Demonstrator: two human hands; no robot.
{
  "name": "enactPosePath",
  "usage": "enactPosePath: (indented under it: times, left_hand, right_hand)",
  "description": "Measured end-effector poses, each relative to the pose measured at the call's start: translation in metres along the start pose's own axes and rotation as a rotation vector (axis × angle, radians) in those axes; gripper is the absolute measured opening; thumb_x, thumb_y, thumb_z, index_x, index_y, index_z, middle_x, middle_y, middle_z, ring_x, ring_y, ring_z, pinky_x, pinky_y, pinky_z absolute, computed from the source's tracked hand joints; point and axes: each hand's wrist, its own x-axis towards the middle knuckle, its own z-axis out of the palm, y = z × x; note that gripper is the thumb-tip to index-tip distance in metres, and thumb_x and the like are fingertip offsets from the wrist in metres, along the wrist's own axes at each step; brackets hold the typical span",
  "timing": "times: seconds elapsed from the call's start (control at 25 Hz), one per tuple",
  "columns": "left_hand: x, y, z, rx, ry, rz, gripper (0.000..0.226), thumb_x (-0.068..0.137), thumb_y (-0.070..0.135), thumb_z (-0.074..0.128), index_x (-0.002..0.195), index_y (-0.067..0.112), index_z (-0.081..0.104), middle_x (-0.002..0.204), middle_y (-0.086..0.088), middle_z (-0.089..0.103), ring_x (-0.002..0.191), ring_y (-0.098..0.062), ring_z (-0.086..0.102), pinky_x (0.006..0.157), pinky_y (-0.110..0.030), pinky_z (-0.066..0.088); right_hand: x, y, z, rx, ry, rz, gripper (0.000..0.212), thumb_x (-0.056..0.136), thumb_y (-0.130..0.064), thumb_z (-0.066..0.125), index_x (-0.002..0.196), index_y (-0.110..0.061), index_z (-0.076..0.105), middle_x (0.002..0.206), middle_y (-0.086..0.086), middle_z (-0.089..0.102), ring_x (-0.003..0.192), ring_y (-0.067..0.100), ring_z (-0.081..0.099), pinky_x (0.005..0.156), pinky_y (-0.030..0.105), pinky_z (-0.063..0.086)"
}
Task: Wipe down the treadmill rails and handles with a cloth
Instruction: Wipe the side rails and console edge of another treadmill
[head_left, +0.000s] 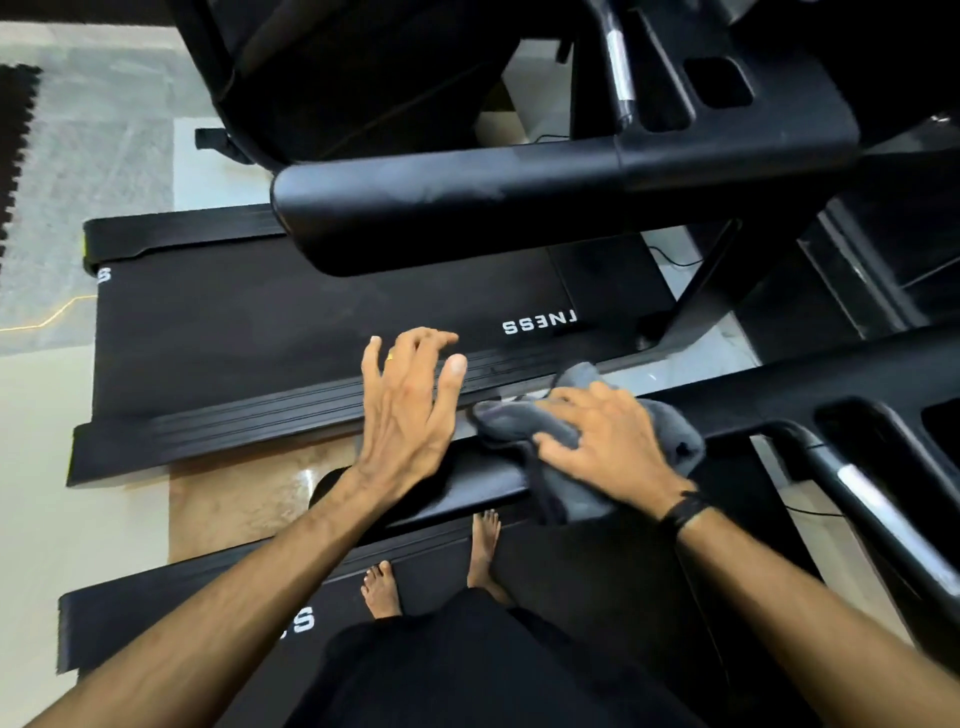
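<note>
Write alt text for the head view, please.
A person's right hand presses a crumpled grey cloth onto a black treadmill handrail, while the open left hand hovers beside it. Bare feet stand on the black belt below.

The floor (119, 130) is pale and shiny, with grey stone tiles on the far left. A black mat (15, 150) with zigzag edges like a puzzle piece lies at the far left edge. A thin yellow line (57, 314) runs across the grey tile there. Near the middle, a tan patch of floor (249, 499) shines with a bright spot of light. On the far right, thin black cables (670, 257) lie on the pale floor. A dark shelf (893, 270) stands at the right side. The room is bright, and the light looks soft.
</note>
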Motion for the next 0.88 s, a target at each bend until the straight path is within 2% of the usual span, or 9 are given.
enactPosePath:
  times: [0.12,0.2,0.32,0.44,0.56,0.64,0.68,0.76,0.88]
  left_hand:
    - [-0.005,0.005,0.004,0.004,-0.001,0.039,0.045,0.102,0.042,0.026,0.123,0.019,0.058,0.125,0.005,0.056,0.116,-0.007,0.052,0.119,-0.051,0.014]
    - [-0.007,0.005,0.003,-0.001,0.032,0.027,0.041,0.103,0.04,0.029,0.119,0.018,0.06,0.122,0.006,0.058,0.113,-0.007,0.054,0.119,-0.051,0.015]
    - [-0.005,0.004,0.004,0.0,0.016,-0.03,0.033,0.101,0.038,0.036,0.111,0.019,0.062,0.112,0.008,0.063,0.105,-0.01,0.058,0.116,-0.05,0.023]
    - [0.004,0.007,0.012,-0.028,-0.005,-0.052,0.028,0.098,0.033,0.046,0.096,0.015,0.068,0.095,0.004,0.07,0.087,-0.018,0.063,0.092,-0.049,0.046]
    - [0.02,0.008,0.025,-0.059,0.007,-0.105,0.03,0.096,0.038,0.048,0.088,0.018,0.069,0.081,0.001,0.071,0.076,-0.022,0.066,0.074,-0.044,0.052]
    - [0.036,0.014,0.041,-0.093,-0.018,-0.159,0.033,0.093,0.045,0.047,0.087,0.02,0.068,0.076,0.001,0.071,0.075,-0.024,0.069,0.072,-0.046,0.054]
    - [0.044,0.019,0.05,-0.125,-0.034,-0.16,0.033,0.093,0.045,0.048,0.087,0.021,0.068,0.075,0.002,0.072,0.076,-0.023,0.07,0.073,-0.047,0.055]
    - [0.054,0.032,0.067,-0.182,-0.065,-0.11,0.031,0.095,0.042,0.049,0.087,0.021,0.07,0.077,0.007,0.073,0.075,-0.017,0.071,0.072,-0.047,0.056]
    - [0.059,0.049,0.091,-0.197,-0.141,-0.03,0.032,0.098,0.037,0.05,0.088,0.014,0.069,0.078,0.007,0.072,0.075,-0.015,0.069,0.071,-0.047,0.056]
  right_hand:
    - [0.014,0.062,-0.023,-0.045,-0.135,0.294,0.034,0.086,-0.052,0.052,0.092,-0.027,0.075,0.098,0.004,0.074,0.099,0.031,0.064,0.078,0.039,0.046]
    - [0.041,0.084,-0.018,-0.08,-0.329,0.421,0.034,0.09,-0.054,0.054,0.087,-0.025,0.072,0.102,0.011,0.073,0.105,0.033,0.064,0.08,0.037,0.042]
    - [0.08,0.076,0.005,-0.057,-0.588,0.451,0.054,0.093,-0.061,0.049,0.119,-0.018,0.069,0.128,0.017,0.065,0.121,0.034,0.06,0.094,0.04,0.043]
    - [0.098,0.03,0.026,0.025,-0.716,0.321,0.055,0.098,-0.054,0.045,0.13,-0.012,0.061,0.139,0.018,0.058,0.128,0.035,0.055,0.101,0.041,0.04]
    - [0.082,-0.021,0.022,0.053,-0.557,0.068,0.057,0.096,-0.058,0.039,0.106,-0.01,0.068,0.117,0.019,0.069,0.112,0.034,0.062,0.089,0.041,0.041]
    - [0.056,-0.025,0.014,0.056,-0.321,-0.077,0.064,0.089,-0.059,0.028,0.086,-0.011,0.07,0.094,0.016,0.072,0.096,0.034,0.063,0.078,0.041,0.037]
    - [0.042,-0.018,0.009,0.062,-0.236,-0.121,0.064,0.084,-0.059,0.024,0.082,-0.014,0.07,0.088,0.013,0.07,0.091,0.033,0.06,0.076,0.04,0.034]
    - [0.018,0.01,0.004,0.109,-0.144,-0.169,0.054,0.08,-0.056,0.028,0.089,-0.023,0.069,0.089,0.003,0.068,0.088,0.026,0.054,0.077,0.04,0.033]
    - [0.004,0.085,-0.012,0.101,-0.173,-0.11,0.049,0.079,-0.055,0.032,0.104,-0.034,0.069,0.1,-0.008,0.068,0.09,0.022,0.053,0.081,0.042,0.037]
